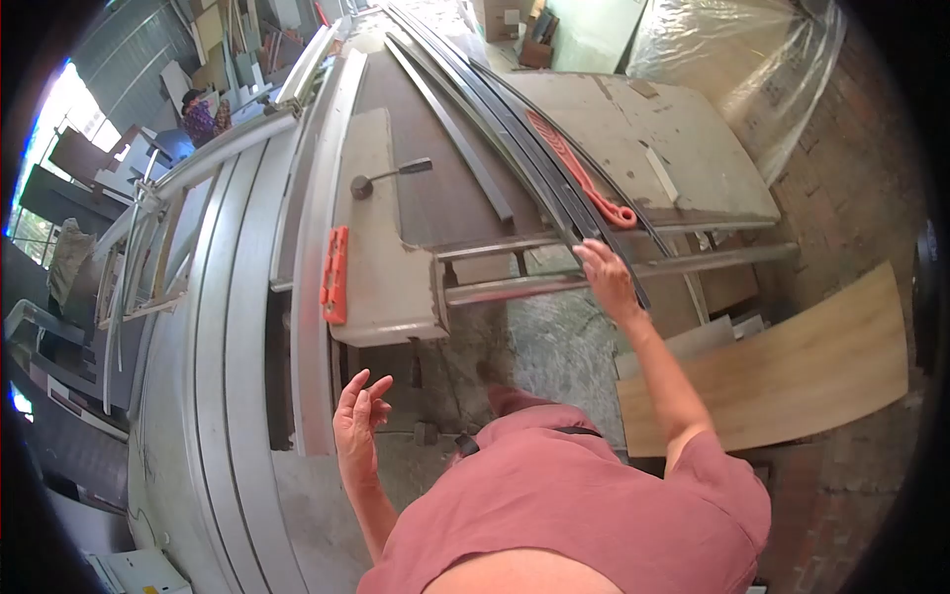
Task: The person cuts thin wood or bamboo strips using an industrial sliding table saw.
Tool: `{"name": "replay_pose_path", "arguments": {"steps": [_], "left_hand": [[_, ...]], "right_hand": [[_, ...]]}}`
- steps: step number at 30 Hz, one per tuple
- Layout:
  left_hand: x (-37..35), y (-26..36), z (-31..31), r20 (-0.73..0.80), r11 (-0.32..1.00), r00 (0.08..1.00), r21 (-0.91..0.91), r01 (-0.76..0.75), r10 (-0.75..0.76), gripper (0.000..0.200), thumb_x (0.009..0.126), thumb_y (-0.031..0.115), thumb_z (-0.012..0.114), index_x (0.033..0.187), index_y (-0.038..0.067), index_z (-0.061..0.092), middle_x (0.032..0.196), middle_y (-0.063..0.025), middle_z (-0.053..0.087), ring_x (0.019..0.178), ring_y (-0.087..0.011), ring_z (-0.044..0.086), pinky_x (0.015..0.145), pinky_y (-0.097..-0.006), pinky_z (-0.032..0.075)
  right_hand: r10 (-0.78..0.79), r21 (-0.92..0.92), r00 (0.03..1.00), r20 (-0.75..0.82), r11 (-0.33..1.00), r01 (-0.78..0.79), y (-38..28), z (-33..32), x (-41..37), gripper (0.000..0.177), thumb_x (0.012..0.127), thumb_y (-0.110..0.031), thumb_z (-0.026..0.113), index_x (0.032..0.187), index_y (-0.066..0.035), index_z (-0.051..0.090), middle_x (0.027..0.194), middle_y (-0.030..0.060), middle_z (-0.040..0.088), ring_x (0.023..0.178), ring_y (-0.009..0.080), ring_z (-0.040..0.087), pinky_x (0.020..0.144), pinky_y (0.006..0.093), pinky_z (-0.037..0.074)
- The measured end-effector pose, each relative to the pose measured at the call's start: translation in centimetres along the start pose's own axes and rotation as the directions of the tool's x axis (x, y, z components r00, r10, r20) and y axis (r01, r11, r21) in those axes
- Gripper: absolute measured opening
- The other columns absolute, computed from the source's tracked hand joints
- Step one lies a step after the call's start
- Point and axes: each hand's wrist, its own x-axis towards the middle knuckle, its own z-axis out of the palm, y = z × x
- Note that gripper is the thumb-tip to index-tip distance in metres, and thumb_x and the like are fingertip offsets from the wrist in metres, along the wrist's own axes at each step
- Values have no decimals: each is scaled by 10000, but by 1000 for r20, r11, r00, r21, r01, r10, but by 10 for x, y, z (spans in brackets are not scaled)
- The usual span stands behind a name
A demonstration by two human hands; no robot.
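Observation:
My right hand (607, 280) is at the near end of a bundle of long dark strips (534, 148). Its fingers are closed at the strips' edge, though the exact grip is partly hidden. My left hand (358, 421) hovers with fingers apart, holding nothing, below the corner of the saw table (391, 312). An orange-red slotted push stick (574, 168) with a ring end lies beside the strips. Left of the bundle, a loose grey strip (450, 129) rests on the brown surface.
An orange-red plastic piece (336, 275) sits along the table's left edge. A knobbed lever (391, 176) lies above it. Metal rails (534, 282) cross in front. Long sliding-table beams (233, 327) run at left, and a curved wooden panel (792, 376) leans at right. Another person (203, 119) is far left.

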Motion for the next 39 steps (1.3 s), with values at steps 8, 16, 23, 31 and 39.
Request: {"name": "replay_pose_path", "arguments": {"steps": [8,16,23,31,39], "left_hand": [[-57,-38,39,117,988,982,59,140,-146,358,947,265,522,1236,56,499,1084,-96,656,740,-57,581,661,-200,456],[-86,-54,84,206,969,966,222,109,-155,371,947,221,526,1263,32,483,1100,-83,643,765,-62,570,660,-201,448],[-65,-53,146,160,947,959,259,188,-234,381,942,236,527,1265,38,483,1103,-62,639,777,-77,565,676,-208,447],[-2,-47,222,318,955,943,296,0,-99,418,948,259,509,1288,22,456,1099,-101,633,819,-131,609,707,-244,476],[116,-49,325,421,945,864,-41,324,-278,550,957,423,444,1315,13,362,1140,-186,577,876,-238,637,745,-350,532]], "right_hand": [[381,-82,922,-72,919,-386,-20,-56,-133,366,816,-143,632,1174,-130,558,1198,81,500,1136,276,475,943,395,401],[609,212,793,33,771,-601,49,-33,-106,458,869,-326,608,1226,-59,503,1160,204,551,1084,368,527,908,415,424],[598,370,745,296,647,-666,81,-34,-84,454,849,-318,622,1182,-20,538,922,171,642,842,288,619,745,372,488],[331,618,671,663,262,-741,54,-104,-45,393,941,-390,485,1098,-39,569,745,19,607,647,69,558,567,230,459],[59,589,590,805,32,-807,4,-105,-24,343,980,-378,420,1133,-83,506,773,-23,586,650,56,545,592,220,482]]}}
